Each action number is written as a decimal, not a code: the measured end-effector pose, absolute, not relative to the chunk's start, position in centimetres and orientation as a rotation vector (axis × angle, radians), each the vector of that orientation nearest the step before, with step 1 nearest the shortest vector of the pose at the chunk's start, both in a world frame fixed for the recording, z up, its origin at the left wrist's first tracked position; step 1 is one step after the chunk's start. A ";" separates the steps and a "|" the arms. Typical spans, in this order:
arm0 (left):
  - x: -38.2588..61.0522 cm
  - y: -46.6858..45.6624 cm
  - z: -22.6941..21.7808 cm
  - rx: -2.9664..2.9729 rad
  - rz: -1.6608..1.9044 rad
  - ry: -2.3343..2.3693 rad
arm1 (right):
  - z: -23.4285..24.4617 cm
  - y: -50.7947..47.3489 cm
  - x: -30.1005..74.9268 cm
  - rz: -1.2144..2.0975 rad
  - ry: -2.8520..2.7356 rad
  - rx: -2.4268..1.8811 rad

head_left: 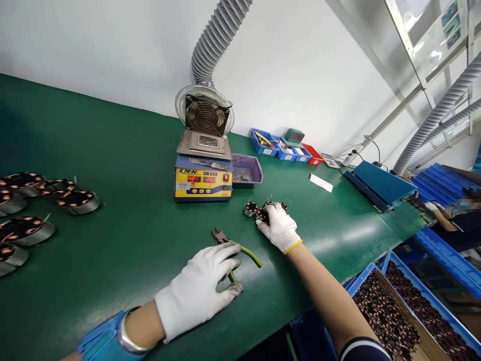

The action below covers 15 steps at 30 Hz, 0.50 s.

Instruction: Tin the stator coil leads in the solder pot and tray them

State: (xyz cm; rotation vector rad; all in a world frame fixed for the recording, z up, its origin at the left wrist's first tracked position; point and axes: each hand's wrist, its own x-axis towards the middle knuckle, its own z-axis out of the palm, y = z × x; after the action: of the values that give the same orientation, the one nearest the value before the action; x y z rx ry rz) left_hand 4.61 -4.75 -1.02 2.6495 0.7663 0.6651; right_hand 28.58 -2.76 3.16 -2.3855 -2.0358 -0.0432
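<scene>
My left hand [201,288], in a white glove, lies flat on the green table [124,250] with its fingers stretched over the green-handled cutting pliers [240,249]. My right hand [278,225], also gloved, reaches farther out and closes its fingers on a small wound stator [263,213]. Two more small stators [250,208] sit just beside it on the table.
A yellow and blue solder pot [203,173] with a fan and a grey exhaust hose stands behind. Larger wound stators [77,200] lie at the left. Blue bins of small stators [409,311] sit at the lower right. Another person [460,220] works at the far right.
</scene>
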 end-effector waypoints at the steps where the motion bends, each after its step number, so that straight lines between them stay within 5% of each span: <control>1: 4.5 -4.7 -1.1 2.651 0.669 0.761 | 3.3 -2.8 28.7 -0.043 -2.064 -2.385; 15: 3.8 -4.0 -1.9 2.707 0.613 0.747 | 5.6 -5.7 30.2 0.065 -2.248 -2.171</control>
State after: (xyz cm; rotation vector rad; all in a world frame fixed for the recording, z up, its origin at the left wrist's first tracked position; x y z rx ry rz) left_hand 3.85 -4.02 -1.95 2.7072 0.7468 0.6130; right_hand 30.25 -5.71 5.62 -2.1709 -2.2484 0.0653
